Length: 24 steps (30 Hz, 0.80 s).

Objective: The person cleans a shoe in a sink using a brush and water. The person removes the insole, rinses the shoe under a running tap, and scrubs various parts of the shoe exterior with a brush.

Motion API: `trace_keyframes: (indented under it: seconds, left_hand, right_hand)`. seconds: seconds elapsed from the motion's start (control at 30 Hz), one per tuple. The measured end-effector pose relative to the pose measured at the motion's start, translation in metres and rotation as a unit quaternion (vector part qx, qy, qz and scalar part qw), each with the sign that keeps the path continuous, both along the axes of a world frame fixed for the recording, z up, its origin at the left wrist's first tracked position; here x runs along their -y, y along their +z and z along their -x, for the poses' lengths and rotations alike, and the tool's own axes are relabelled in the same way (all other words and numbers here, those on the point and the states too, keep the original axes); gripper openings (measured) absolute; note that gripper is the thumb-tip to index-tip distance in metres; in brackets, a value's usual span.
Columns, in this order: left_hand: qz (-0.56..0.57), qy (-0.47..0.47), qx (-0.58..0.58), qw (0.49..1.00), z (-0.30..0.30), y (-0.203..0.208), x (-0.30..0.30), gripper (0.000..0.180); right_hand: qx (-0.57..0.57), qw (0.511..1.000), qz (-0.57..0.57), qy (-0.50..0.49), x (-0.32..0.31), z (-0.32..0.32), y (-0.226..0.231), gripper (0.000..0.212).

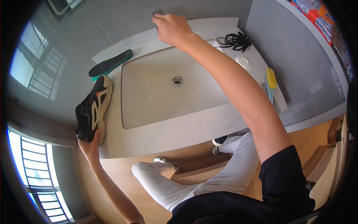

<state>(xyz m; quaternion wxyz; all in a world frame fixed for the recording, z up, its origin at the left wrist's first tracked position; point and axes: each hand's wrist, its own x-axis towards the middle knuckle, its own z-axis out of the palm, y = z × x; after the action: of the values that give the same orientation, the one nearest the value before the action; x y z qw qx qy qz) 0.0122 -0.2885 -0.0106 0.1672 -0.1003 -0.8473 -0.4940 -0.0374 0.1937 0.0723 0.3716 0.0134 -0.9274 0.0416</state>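
My left hand (90,148) is closed around the near end of a black sneaker (92,108) with a cream sole. The sneaker lies at the counter's left edge, tipped so that its sole side faces the sink. At the back of the sink (149,115), my right hand (172,29) is wrapped around a dark grey faucet (158,12), which it mostly hides. No running water shows in the basin. A black insole with a green underside (111,63) rests on the counter beyond the sneaker.
On the counter's right side lie black shoelaces (238,42), a small white heap (243,62) and a brush (270,80) with yellow bristles and a light blue handle. A drawer (201,171) stands open below the counter, by my legs. Packages (320,18) sit at upper right.
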Motion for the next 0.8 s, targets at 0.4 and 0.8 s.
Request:
trace_keyframes:
  seconds: [0.4,0.8]
  left_hand:
    - [-0.006,0.008,0.006,1.000,0.0016,-0.0032,0.0033,0.059]
    - [-0.002,0.008,0.000,1.000,0.0018,-0.0023,0.0024,0.060]
  right_hand:
    - [-0.011,1.000,0.007,0.007,0.0003,-0.0012,-0.0002,0.013]
    - [-0.011,1.000,0.017,0.009,0.0020,-0.0020,-0.0011,0.015]
